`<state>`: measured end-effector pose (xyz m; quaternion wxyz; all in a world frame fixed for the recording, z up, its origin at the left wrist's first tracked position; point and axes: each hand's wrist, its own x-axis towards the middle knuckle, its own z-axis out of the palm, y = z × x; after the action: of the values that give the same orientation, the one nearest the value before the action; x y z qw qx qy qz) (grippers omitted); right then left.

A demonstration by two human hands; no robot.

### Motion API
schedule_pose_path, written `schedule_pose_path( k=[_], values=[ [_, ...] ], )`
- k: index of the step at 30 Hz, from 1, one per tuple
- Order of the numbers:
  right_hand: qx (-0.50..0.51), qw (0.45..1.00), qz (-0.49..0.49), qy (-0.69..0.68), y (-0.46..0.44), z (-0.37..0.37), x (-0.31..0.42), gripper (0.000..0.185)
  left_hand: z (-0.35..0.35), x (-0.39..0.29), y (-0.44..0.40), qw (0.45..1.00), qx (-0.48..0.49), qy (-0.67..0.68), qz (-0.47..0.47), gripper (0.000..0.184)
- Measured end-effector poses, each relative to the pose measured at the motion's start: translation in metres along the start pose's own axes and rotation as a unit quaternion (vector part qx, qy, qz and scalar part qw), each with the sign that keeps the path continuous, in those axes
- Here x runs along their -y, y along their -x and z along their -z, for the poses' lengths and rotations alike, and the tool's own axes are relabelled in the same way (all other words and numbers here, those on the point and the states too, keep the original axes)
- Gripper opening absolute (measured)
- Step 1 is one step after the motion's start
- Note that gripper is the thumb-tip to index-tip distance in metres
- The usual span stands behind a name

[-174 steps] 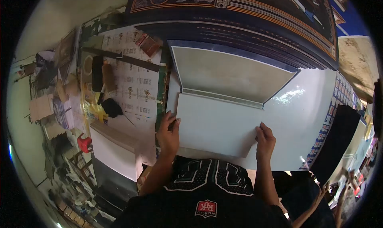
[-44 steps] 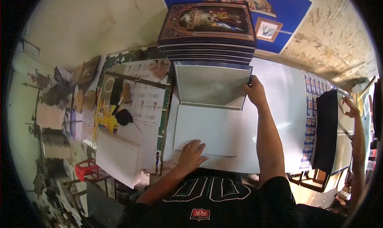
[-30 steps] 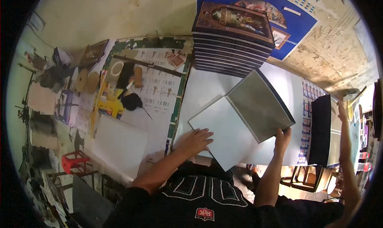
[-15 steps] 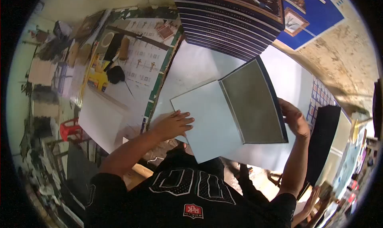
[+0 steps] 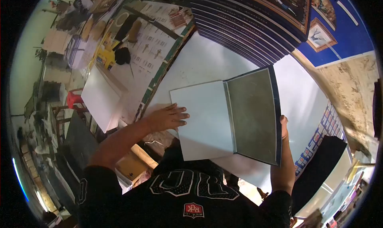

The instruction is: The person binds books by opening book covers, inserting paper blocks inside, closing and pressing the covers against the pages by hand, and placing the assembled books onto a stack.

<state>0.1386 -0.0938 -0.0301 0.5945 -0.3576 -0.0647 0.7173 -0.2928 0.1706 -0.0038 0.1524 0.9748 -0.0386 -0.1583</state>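
An open hardcover book lies in front of my body, with a white inside face [image 5: 205,122] on the left and a raised grey-lined cover [image 5: 254,114] with dark edges on the right. My left hand [image 5: 169,117] rests flat, fingers apart, over the left edge of the white face. At the cover's outer right edge is my right hand [image 5: 283,126], holding it; most of its fingers are hidden behind the board. Beyond the book rises a tall stack of dark-blue hardcovers [image 5: 247,24] with a picture on top.
A white worktable [image 5: 215,54] carries the book and stack. To the left, a second table with printed sheets [image 5: 147,40] holds a black lump [image 5: 122,56] and a white stack of sheets [image 5: 101,96]. Black material [image 5: 321,174] lies at right. A red stool [image 5: 74,99] stands far left.
The book has turned slightly clockwise and its cover's outer edge has come nearer to me. My right hand moved down along that edge; my left stays on the white face.
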Motion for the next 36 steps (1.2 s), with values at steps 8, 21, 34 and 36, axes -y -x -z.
schedule_pose_path(
  k=[8,21,34,36],
  values=[
    [-0.002,0.996,0.059,-0.064,-0.008,-0.028,-0.004,0.073,0.002,0.000,0.001,1.000,-0.004,-0.006,-0.002,0.041],
    [-0.095,0.954,0.090,0.269,-0.013,-0.196,-0.032,0.094,-0.012,-0.006,0.020,0.984,-0.171,0.028,0.047,0.059],
    [-0.329,0.492,0.018,0.806,-0.116,-0.295,-0.210,0.094,-0.053,-0.025,0.035,0.897,-0.327,0.115,0.274,0.075],
    [-0.333,0.484,0.014,0.809,-0.118,-0.296,-0.213,0.093,-0.047,-0.025,0.038,0.894,-0.334,0.109,0.277,0.075]
  ],
)
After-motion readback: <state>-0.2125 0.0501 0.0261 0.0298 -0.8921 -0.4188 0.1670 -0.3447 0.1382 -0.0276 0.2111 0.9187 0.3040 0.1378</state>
